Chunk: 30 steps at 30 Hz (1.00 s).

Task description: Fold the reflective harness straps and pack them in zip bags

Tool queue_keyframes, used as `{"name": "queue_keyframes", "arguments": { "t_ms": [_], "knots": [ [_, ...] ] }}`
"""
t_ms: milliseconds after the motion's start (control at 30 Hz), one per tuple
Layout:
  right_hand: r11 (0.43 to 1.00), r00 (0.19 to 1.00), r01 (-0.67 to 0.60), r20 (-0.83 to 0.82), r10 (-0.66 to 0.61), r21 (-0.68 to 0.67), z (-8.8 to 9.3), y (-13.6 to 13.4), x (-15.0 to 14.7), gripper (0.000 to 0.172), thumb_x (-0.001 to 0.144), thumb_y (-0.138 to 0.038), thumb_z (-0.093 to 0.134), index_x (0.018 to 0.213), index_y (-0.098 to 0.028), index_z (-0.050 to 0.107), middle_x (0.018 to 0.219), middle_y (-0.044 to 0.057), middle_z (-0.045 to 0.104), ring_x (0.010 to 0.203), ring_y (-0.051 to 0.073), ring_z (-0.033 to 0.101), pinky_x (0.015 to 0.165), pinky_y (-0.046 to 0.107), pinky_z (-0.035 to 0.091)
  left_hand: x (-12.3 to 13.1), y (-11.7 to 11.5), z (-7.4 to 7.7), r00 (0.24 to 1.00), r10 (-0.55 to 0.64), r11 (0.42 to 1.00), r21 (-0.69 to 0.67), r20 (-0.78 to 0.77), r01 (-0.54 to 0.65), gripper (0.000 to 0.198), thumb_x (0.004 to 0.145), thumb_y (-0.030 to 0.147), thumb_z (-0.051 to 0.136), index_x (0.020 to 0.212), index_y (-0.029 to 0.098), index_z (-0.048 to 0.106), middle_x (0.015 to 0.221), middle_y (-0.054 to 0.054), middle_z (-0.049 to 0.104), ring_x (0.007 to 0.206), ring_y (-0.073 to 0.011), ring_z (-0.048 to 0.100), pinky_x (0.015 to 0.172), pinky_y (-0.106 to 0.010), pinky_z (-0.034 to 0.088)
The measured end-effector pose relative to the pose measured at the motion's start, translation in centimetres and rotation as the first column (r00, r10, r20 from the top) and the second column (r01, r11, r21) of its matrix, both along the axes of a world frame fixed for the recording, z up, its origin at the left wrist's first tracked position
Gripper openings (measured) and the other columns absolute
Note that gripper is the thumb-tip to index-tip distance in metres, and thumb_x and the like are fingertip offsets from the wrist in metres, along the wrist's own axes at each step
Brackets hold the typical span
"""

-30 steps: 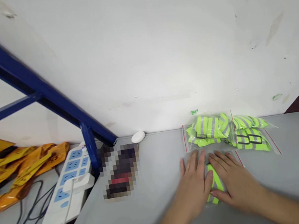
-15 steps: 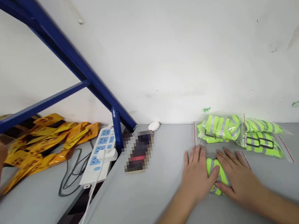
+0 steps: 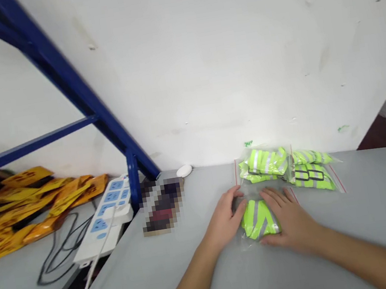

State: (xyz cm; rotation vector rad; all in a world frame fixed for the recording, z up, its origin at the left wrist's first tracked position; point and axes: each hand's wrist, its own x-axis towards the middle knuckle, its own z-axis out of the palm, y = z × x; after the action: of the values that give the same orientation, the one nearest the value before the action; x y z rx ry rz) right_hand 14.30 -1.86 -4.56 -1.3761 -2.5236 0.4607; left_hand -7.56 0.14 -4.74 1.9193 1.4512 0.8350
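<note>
A clear zip bag with a folded neon-yellow reflective strap (image 3: 259,219) lies on the grey tabletop between my hands. My left hand (image 3: 224,217) rests at the bag's left edge, fingers bent, thumb apart from them and touching the plastic. On the right side of the bag lies my right hand (image 3: 293,219), fingers stretched, thumb at the lower edge. Just beyond are more bagged yellow straps: one bag (image 3: 265,163) straight ahead, and others (image 3: 313,175) to its right, with a black buckle showing.
A white power strip (image 3: 98,228) with a plugged-in cable sits left, beside a blue metal frame (image 3: 102,129). Orange-yellow packets (image 3: 41,202) lie on the left table, near a partly visible other person's hand. A blurred-out dark object (image 3: 162,208) and white round object (image 3: 184,171) are near the wall.
My view has swung slightly right. My hands have moved apart, uncovering more of the strap; my left fingers are now bent at the bag's edge. The other person's arm has mostly left view.
</note>
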Motion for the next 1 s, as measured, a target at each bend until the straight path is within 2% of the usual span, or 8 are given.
{"name": "queue_keyframes", "arguments": {
  "t_ms": [100, 400, 467, 567, 700, 767, 867, 1000],
  "knots": [
    [0.999, 0.995, -0.053, -0.084, 0.054, 0.014, 0.0, 0.1, 0.0, 0.107, 0.06, -0.07, 0.069, 0.145, -0.018, 0.032, 0.147, 0.016, 0.041, 0.135, 0.037, 0.033, 0.112, 0.059, 0.01, -0.2, 0.6, 0.0, 1.0, 0.017, 1.0, -0.008, 0.004, -0.017, 0.041, 0.092, 0.041, 0.043, 0.128, 0.022, 0.048, 0.113, -0.007, 0.065, 0.105, -0.0213, 0.061, 0.095, -0.038, 0.047],
    [0.975, 0.976, 0.005, -0.214, 0.043, 0.222, 0.3, -0.7, 0.6, 0.079, 0.063, -0.049, 0.075, 0.131, -0.021, 0.047, 0.116, 0.01, 0.062, 0.108, 0.028, 0.055, 0.106, 0.049, 0.028, -0.6, 1.4, 0.4, 0.99, 0.124, 0.991, 0.041, 0.071, -0.127, 0.042, 0.09, 0.05, 0.043, 0.12, 0.023, 0.054, 0.109, -0.005, 0.069, 0.1, -0.0224, 0.064, 0.091, -0.038, 0.05],
    [0.925, 0.972, 0.034, -0.228, 0.058, 0.379, 1.1, -0.7, 2.0, 0.078, 0.066, -0.046, 0.075, 0.133, -0.021, 0.044, 0.116, 0.011, 0.062, 0.107, 0.028, 0.056, 0.107, 0.051, 0.026, -0.8, 1.6, 0.4, 0.979, 0.174, 0.982, 0.053, 0.109, -0.18, 0.042, 0.089, 0.052, 0.043, 0.117, 0.023, 0.055, 0.107, -0.005, 0.07, 0.099, -0.0228, 0.064, 0.092, -0.039, 0.049],
    [0.785, 0.956, 0.19, -0.294, -0.01, 0.59, 3.3, 0.7, 4.7, 0.075, 0.074, -0.044, 0.07, 0.137, -0.022, 0.038, 0.12, 0.012, 0.06, 0.109, 0.029, 0.055, 0.107, 0.051, 0.026, -0.6, 1.6, 0.6, 0.971, 0.208, 0.976, 0.047, 0.117, -0.214, 0.042, 0.089, 0.053, 0.042, 0.114, 0.023, 0.056, 0.107, -0.005, 0.07, 0.098, -0.023, 0.064, 0.09, -0.039, 0.05],
    [0.639, 0.942, 0.324, -0.298, -0.152, 0.698, 6.2, 6.0, 7.4, 0.068, 0.083, -0.048, 0.062, 0.141, -0.022, 0.037, 0.13, 0.014, 0.054, 0.123, 0.031, 0.046, 0.105, 0.048, 0.032, 0.1, 1.4, 0.5, 0.986, 0.149, 0.987, 0.053, 0.077, -0.153, 0.04, 0.09, 0.051, 0.042, 0.114, 0.023, 0.057, 0.105, -0.005, 0.069, 0.096, -0.0222, 0.064, 0.089, -0.039, 0.05],
    [0.685, 0.955, 0.297, -0.19, -0.229, 0.665, 6.3, 8.8, 7.7, 0.064, 0.087, -0.051, 0.055, 0.141, -0.02, 0.039, 0.137, 0.015, 0.05, 0.128, 0.033, 0.041, 0.106, 0.049, 0.03, 0.4, 1.3, 0.3, 0.99, 0.128, 0.988, 0.076, 0.056, -0.132, 0.039, 0.091, 0.049, 0.042, 0.114, 0.023, 0.058, 0.105, -0.005, 0.068, 0.096, -0.0219, 0.063, 0.088, -0.038, 0.05],
    [0.862, 0.985, 0.131, 0.037, -0.17, 0.489, 5.2, 11.2, 7.4, 0.06, 0.093, -0.052, 0.043, 0.143, -0.021, 0.038, 0.14, 0.014, 0.049, 0.128, 0.031, 0.043, 0.104, 0.049, 0.034, 0.4, 1.2, 0.0, 0.993, 0.115, 0.985, 0.126, 0.024, -0.117, 0.034, 0.092, 0.043, 0.041, 0.111, 0.022, 0.06, 0.107, -0.006, 0.066, 0.1, -0.0215, 0.062, 0.088, -0.037, 0.05],
    [0.931, 0.984, 0.17, -0.006, -0.178, 0.322, 4.1, 11.0, 7.3, 0.062, 0.094, -0.056, 0.036, 0.146, -0.022, 0.034, 0.146, 0.011, 0.044, 0.132, 0.029, 0.041, 0.105, 0.044, 0.035, 0.2, 0.8, -0.2, 0.994, 0.09, 0.971, 0.225, -0.056, -0.075, 0.028, 0.094, 0.034, 0.04, 0.112, 0.022, 0.058, 0.113, -0.007, 0.062, 0.107, -0.0211, 0.058, 0.091, -0.037, 0.049]
  ]
}}
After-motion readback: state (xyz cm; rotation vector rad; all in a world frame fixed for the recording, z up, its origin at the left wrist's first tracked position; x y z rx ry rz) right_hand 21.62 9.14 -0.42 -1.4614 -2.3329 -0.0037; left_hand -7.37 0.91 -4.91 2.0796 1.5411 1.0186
